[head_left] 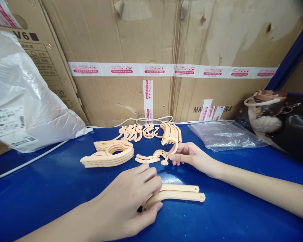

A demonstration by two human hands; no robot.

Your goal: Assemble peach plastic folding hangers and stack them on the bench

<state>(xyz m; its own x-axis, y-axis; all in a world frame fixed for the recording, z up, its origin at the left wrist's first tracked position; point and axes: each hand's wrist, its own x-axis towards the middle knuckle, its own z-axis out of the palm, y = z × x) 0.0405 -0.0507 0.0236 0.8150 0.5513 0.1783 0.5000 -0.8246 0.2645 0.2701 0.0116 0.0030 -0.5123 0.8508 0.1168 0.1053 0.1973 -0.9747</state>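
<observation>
My left hand (138, 198) is closed around the near end of a cream plastic hanger arm (176, 195). A second hanger arm (181, 187) lies just behind it, partly hidden by my fingers. Between the fingertips of my right hand (188, 156) is a cream hanger hook (176, 143), its curve upward and its flat foot low by the table. Close to its left lies a small forked hanger piece (147, 158); whether my right fingers touch it, I cannot tell. A neat stack of folded hangers (111, 158) sits to the left.
Along the back of the blue table (229, 215) lie loose hooks and small parts (131, 132) and a row of hanger arms (173, 131). Behind are a large carton (126, 97) and a white cable. A clear plastic bag (227, 134), dark bag (293, 131) and white parcel (27, 94) flank them.
</observation>
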